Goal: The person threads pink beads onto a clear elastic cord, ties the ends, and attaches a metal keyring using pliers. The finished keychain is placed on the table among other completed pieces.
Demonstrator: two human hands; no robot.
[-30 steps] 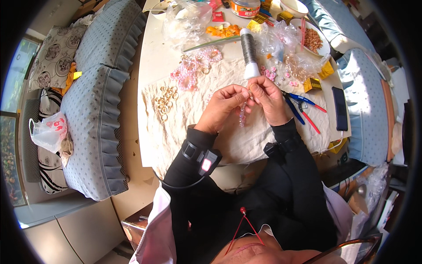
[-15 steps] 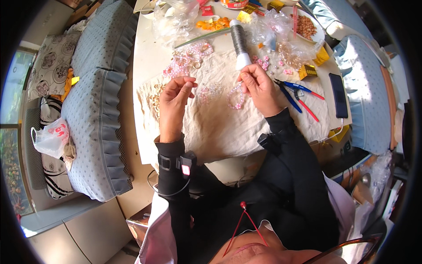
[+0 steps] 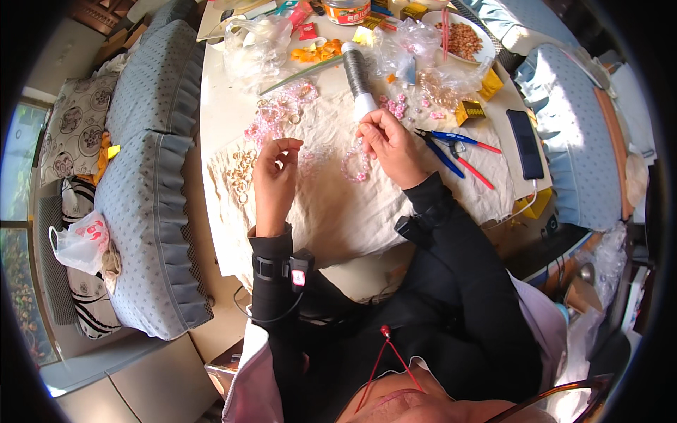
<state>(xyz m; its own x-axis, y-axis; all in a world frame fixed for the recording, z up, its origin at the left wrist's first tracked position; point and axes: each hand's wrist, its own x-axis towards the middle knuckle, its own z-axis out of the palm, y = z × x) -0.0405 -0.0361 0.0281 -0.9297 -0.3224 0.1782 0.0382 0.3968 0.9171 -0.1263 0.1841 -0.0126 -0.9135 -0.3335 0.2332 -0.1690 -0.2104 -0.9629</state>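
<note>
A loop of pink and clear beads (image 3: pixel 364 169) hangs from my right hand (image 3: pixel 390 149), whose thumb and forefinger are pinched together on its upper end. My left hand (image 3: pixel 275 176) is to the left, with thumb and forefinger curled together; anything between them is too fine to make out. Loose pale beads (image 3: pixel 310 162) lie on the cream cloth (image 3: pixel 338 218) between the hands. Just beyond the right hand lies a spool of grey wire or thread (image 3: pixel 357 74) with a white end. Gold rings (image 3: pixel 242 173) are scattered beside the left hand.
Pink bead strands (image 3: pixel 271 116) lie past my left hand. Blue-and-red pliers (image 3: pixel 458 158) and a phone (image 3: pixel 524 144) with a cable lie at the right. Farther back are plastic bags (image 3: pixel 257 49), orange peel (image 3: pixel 317 51), a plate of nuts (image 3: pixel 486 49) and a small gold box (image 3: pixel 469 111).
The view has shifted and turned slightly. My left fingertips are a little nearer the right hand, which keeps its pinch on the beaded loop.
</note>
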